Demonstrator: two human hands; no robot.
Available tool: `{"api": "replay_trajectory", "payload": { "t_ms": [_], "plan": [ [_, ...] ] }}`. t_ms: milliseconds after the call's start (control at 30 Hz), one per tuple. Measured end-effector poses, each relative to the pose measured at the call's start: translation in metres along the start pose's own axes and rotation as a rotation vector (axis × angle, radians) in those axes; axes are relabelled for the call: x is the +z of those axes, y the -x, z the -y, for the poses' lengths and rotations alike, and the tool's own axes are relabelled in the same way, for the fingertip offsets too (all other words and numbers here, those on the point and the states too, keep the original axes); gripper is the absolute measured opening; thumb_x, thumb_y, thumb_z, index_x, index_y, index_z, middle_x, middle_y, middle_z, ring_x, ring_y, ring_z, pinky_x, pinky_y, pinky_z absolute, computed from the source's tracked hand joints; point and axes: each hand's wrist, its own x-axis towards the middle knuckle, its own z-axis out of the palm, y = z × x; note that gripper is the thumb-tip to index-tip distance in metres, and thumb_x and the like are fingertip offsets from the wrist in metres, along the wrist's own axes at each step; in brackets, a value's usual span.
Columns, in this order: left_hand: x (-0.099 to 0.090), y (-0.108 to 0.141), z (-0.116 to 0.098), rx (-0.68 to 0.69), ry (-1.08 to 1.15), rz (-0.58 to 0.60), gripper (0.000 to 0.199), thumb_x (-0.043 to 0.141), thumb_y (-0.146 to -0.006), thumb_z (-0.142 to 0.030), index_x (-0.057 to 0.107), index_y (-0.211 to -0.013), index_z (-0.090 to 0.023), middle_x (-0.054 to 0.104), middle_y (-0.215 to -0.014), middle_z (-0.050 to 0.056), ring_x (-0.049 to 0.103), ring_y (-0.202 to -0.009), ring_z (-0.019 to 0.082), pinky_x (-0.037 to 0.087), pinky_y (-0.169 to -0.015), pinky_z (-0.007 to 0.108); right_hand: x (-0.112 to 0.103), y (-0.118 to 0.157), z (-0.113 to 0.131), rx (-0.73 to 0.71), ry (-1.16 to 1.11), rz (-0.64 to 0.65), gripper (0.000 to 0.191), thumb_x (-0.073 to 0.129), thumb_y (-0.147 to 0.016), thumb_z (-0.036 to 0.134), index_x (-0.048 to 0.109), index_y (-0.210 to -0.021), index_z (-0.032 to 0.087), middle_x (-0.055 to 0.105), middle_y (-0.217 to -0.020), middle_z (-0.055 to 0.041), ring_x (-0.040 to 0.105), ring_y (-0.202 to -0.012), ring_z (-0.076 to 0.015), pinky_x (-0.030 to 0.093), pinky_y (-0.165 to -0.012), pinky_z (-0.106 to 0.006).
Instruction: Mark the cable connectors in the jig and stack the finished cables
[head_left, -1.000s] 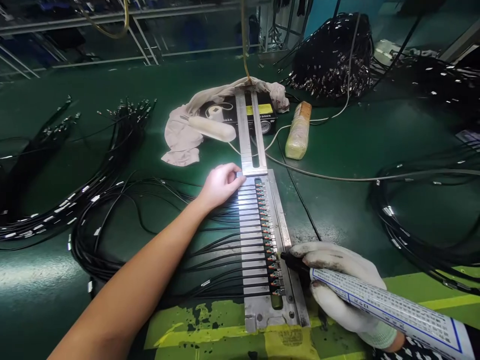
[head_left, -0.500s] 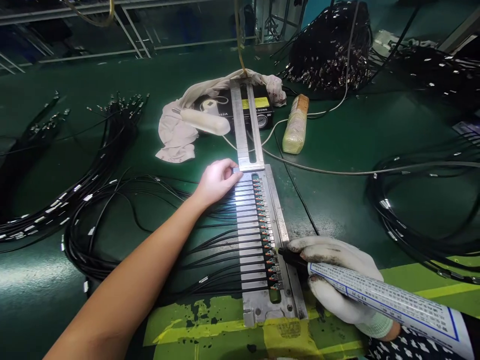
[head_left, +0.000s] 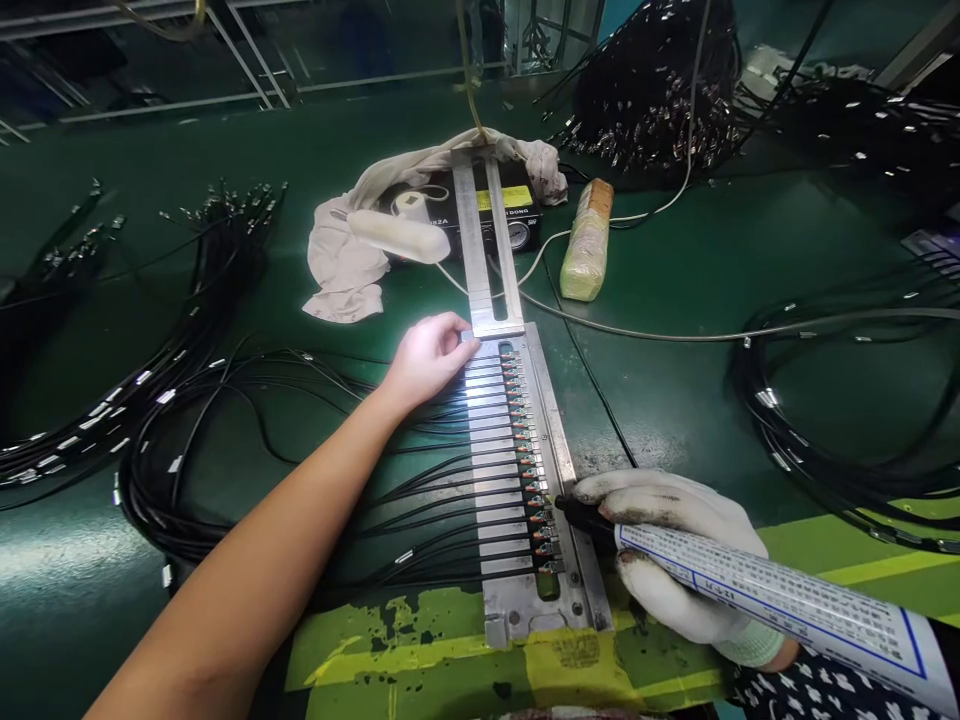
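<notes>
A long metal fixture [head_left: 504, 600] holds a row of black cables [head_left: 442, 490] side by side, their small metal-tipped connectors [head_left: 537, 502] lined up along its slot. At its far left corner my bare left hand [head_left: 426, 358] grips the edge, thumb on top and fingers curled; the fingertips are partly hidden. My right hand [head_left: 679, 508], in a stained white glove, is wrapped around a white printed glue tube [head_left: 772, 592] with a black nozzle [head_left: 581, 514]. The nozzle tip is beside the connectors in the lower half of the row; contact cannot be made out.
A slotted metal bar [head_left: 474, 235] extends from the fixture's far end over a black box [head_left: 517, 215] with a gauge. Nearby are a cloth [head_left: 341, 260] and a wrapped block [head_left: 587, 245]. Cable bundles lie left [head_left: 217, 240], right [head_left: 757, 400] and far right [head_left: 652, 90].
The whole view has shifted slightly, so the far objects sit a little further left and higher. Both hands keep their grips, and the nozzle stays beside the lower connectors.
</notes>
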Motion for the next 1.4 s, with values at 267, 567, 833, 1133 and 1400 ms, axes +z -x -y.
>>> {"api": "replay_trajectory", "payload": {
  "t_ms": [267,567,833,1133,1400],
  "plan": [
    [0.000,0.000,0.001,-0.001,-0.002,0.005,0.023,0.060,-0.082,-0.040,0.064,-0.088,-0.018,0.048,-0.062,-0.004,0.043,-0.059,0.013,0.034,-0.054,0.024,0.000,-0.004,0.002,0.003,-0.012,-0.004,0.019,0.064,-0.078,0.019,0.066,-0.097,0.019,0.073,-0.098,-0.0094,0.072,-0.088,-0.0256,0.062,-0.077,-0.037],
    [-0.001,0.000,-0.001,-0.012,-0.008,0.005,0.025,0.060,-0.081,-0.040,0.064,-0.088,-0.017,0.048,-0.062,-0.004,0.043,-0.059,0.014,0.034,-0.055,0.025,0.000,-0.003,0.001,0.010,-0.022,-0.016,0.018,0.065,-0.077,0.019,0.066,-0.095,0.019,0.073,-0.097,-0.0085,0.072,-0.088,-0.0251,0.061,-0.077,-0.036],
    [0.000,0.000,0.000,-0.004,-0.005,-0.001,0.024,0.060,-0.080,-0.040,0.064,-0.086,-0.017,0.048,-0.061,-0.004,0.043,-0.058,0.014,0.034,-0.055,0.025,-0.005,0.003,0.010,-0.004,-0.045,-0.062,0.022,0.062,-0.079,0.019,0.064,-0.101,0.019,0.073,-0.099,-0.0109,0.072,-0.088,-0.0274,0.062,-0.072,-0.038],
    [0.001,-0.001,0.002,-0.002,0.012,-0.008,0.025,0.060,-0.080,-0.040,0.064,-0.088,-0.017,0.049,-0.061,-0.004,0.043,-0.058,0.013,0.034,-0.055,0.024,-0.002,0.007,0.007,-0.050,0.061,0.021,0.023,0.063,-0.079,0.020,0.064,-0.102,0.019,0.073,-0.101,-0.0100,0.071,-0.091,-0.0249,0.061,-0.077,-0.036],
    [0.000,-0.001,0.002,0.001,0.016,-0.006,0.024,0.061,-0.081,-0.039,0.065,-0.088,-0.017,0.049,-0.062,-0.004,0.043,-0.058,0.013,0.034,-0.055,0.024,-0.001,0.004,0.005,-0.025,0.031,0.032,0.023,0.064,-0.078,0.019,0.064,-0.100,0.018,0.073,-0.101,-0.0100,0.071,-0.092,-0.0250,0.061,-0.079,-0.035]
  ]
}}
